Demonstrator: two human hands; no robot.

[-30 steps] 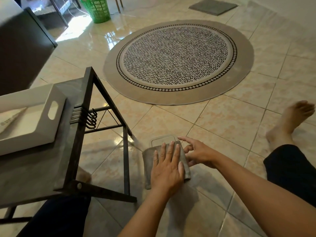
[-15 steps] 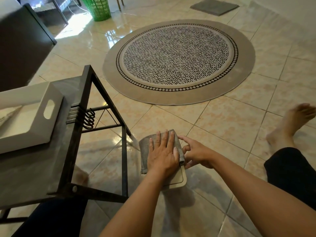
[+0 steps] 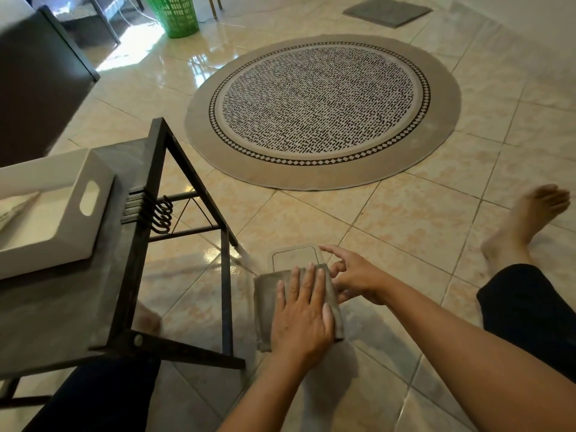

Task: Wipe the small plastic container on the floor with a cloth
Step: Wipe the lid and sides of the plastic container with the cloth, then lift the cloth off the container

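On floor tiles, container (image 3: 294, 257) (mostly hidden) under cloth (image 3: 265, 297), left hand (image 3: 304, 310) flat, right hand (image 3: 352, 275) open

No text, label, brand, number or sign can be read anywhere in view. The rug (image 3: 322, 110) carries only a woven pattern of dashes and diamonds, not letters. At 9 o'clock, a sheet (image 3: 12, 210) lying in the white tray (image 3: 78, 232) shows faint dark marks along its edge, too small and blurred to make out. The container (image 3: 294, 255) at 6 o'clock has a plain lid with no print that shows.
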